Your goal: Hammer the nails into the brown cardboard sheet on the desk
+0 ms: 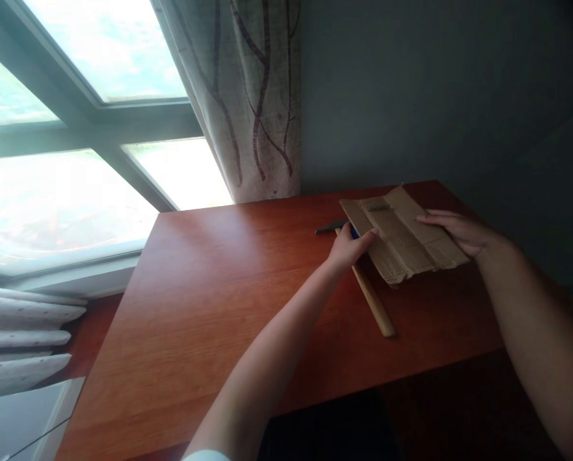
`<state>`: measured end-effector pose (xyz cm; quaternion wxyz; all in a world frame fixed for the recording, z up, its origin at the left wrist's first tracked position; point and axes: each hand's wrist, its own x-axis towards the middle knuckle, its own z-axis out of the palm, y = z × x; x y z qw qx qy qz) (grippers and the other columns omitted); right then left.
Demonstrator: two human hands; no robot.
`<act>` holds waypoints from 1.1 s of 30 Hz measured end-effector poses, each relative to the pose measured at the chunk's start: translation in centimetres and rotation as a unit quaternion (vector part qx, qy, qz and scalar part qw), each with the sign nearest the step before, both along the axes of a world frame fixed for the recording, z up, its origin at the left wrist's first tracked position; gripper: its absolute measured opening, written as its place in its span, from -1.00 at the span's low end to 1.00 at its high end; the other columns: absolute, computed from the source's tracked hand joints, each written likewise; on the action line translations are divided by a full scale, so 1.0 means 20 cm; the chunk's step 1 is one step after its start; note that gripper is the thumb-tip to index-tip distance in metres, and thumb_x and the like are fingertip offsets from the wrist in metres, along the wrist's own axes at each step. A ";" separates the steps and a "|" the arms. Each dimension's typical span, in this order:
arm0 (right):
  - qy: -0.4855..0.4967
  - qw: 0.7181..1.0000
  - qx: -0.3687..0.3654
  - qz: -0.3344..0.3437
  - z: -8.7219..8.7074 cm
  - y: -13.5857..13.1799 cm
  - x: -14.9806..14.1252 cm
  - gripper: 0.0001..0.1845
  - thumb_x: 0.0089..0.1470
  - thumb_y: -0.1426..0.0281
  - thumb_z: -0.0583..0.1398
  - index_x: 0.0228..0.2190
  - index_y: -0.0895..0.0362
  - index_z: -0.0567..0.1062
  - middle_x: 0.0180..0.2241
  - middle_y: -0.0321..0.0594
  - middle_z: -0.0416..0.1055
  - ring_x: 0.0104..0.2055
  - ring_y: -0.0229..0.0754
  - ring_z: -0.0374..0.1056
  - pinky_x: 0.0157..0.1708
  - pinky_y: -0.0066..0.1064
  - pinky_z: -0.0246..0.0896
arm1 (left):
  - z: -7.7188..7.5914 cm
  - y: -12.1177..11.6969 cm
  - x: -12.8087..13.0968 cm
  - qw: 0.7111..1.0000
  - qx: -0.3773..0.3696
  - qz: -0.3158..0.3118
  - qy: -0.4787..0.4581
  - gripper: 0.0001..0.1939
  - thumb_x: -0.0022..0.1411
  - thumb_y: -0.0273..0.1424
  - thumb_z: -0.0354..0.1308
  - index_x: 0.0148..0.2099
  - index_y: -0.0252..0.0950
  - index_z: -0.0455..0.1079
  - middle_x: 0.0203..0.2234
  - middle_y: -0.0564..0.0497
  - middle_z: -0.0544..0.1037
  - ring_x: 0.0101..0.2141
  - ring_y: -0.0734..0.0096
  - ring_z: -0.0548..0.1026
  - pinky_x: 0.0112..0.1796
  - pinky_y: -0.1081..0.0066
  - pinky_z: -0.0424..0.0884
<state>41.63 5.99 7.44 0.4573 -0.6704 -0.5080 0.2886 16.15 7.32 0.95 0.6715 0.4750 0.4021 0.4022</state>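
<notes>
A creased piece of brown cardboard (401, 234) is held tilted above the right part of the table. My left hand (351, 246) grips its left edge, thumb on top and the other fingers out of sight beneath. At the opposite edge, my right hand (454, 229) holds the cardboard with the thumb over its upper face. Under the cardboard and my left hand lies a hammer, its wooden handle (373, 301) pointing toward me. Part of its dark metal head (328, 228) shows left of my hand. A small blue patch beside my left hand is too hidden to name.
The reddish-brown wooden table (209, 307) reaches back to a dark wall (411, 89). A patterned curtain (267, 102) hangs behind it, beside a bright window (94, 192) on the left. More curtain fabric (22, 339) bunches at the lower left.
</notes>
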 end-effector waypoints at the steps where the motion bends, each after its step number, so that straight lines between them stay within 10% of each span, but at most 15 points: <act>1: 0.043 0.999 -0.029 0.006 0.02 0.00 0.02 -0.74 0.24 0.47 0.23 -0.35 0.38 0.69 0.11 0.38 0.47 -0.26 -0.38 0.57 -0.37 -0.32 0.20 | 0.00 -0.01 -0.04 1.000 0.005 0.014 -0.004 -0.42 0.20 -0.18 0.36 0.20 -0.28 0.37 0.12 -0.26 0.55 0.03 0.06 0.58 -0.06 0.21 0.55; 3: 0.127 0.991 -0.041 -0.013 0.08 -0.03 0.03 -0.74 0.29 0.52 0.18 -0.17 0.30 0.69 0.13 0.36 0.46 -0.12 -0.33 0.57 -0.26 -0.25 0.25 | -0.02 -0.03 -0.16 0.998 0.029 0.063 0.012 -0.50 0.24 -0.19 0.32 0.16 -0.29 0.41 0.09 -0.24 0.56 -0.06 0.15 0.60 -0.14 0.30 0.55; 6: 0.126 0.979 0.144 -0.069 0.19 -0.17 -0.11 -0.77 0.27 0.56 0.22 -0.17 0.17 0.70 0.11 0.20 0.53 -0.01 -0.26 0.54 -0.11 -0.19 0.27 | -0.04 -0.08 -0.41 0.992 0.047 0.106 0.048 -0.69 0.26 -0.26 0.25 0.00 -0.31 0.48 -0.07 -0.18 0.62 -0.18 0.28 0.59 -0.24 0.38 0.51; 10: 0.164 0.955 0.227 0.096 0.21 -0.44 -0.62 -0.82 0.30 0.35 0.24 -0.19 0.04 0.68 -0.20 -0.02 0.63 -0.16 -0.11 0.55 -0.11 -0.14 0.38 | -0.06 -0.19 -0.69 0.990 0.049 0.118 0.061 -0.79 0.23 -0.27 0.25 -0.19 -0.31 0.49 -0.29 -0.08 0.62 -0.31 0.36 0.55 -0.34 0.45 0.45; 14: 0.171 0.941 0.042 0.287 -0.03 -0.47 -1.23 -0.67 0.31 0.14 0.19 -0.36 0.07 0.61 -0.30 -0.14 0.59 -0.24 -0.12 0.51 -0.25 -0.30 0.42 | -0.06 -0.27 -0.84 0.985 0.080 0.133 0.073 -0.78 0.24 -0.23 0.22 -0.22 -0.30 0.49 -0.34 -0.03 0.61 -0.33 0.36 0.54 -0.30 0.42 0.46; 18: 0.181 0.960 -0.008 0.214 -0.33 -0.23 -1.61 -0.47 0.30 -0.05 0.04 -0.52 0.05 0.38 -0.55 -0.25 0.41 -0.49 -0.17 0.37 -0.49 -0.38 0.31 | -0.06 -0.28 -0.93 0.969 0.137 0.174 0.107 -0.85 0.21 -0.39 0.12 -0.22 -0.30 0.49 -0.40 0.03 0.57 -0.33 0.37 0.51 -0.23 0.40 0.45; 24: 0.135 0.964 0.037 0.227 -0.46 -0.09 -1.72 -0.46 0.32 -0.03 0.01 -0.52 0.05 0.38 -0.52 -0.22 0.43 -0.43 -0.13 0.35 -0.41 -0.36 0.24 | -0.04 -0.24 -1.01 0.964 0.189 0.147 0.115 -0.68 0.18 -0.45 0.07 -0.03 -0.30 0.50 -0.09 -0.08 0.64 -0.07 0.22 0.56 -0.02 0.32 0.45; 33: 0.124 0.943 0.062 0.303 -0.44 -0.13 -1.66 -0.42 0.31 -0.01 0.06 -0.63 0.07 0.31 -0.60 -0.28 0.30 -0.50 -0.18 0.25 -0.45 -0.35 0.11 | -0.05 -0.23 -1.01 0.952 0.237 0.071 0.179 -0.70 0.04 -0.53 0.08 -0.15 -0.30 0.50 -0.30 -0.01 0.63 -0.23 0.28 0.58 -0.16 0.37 0.47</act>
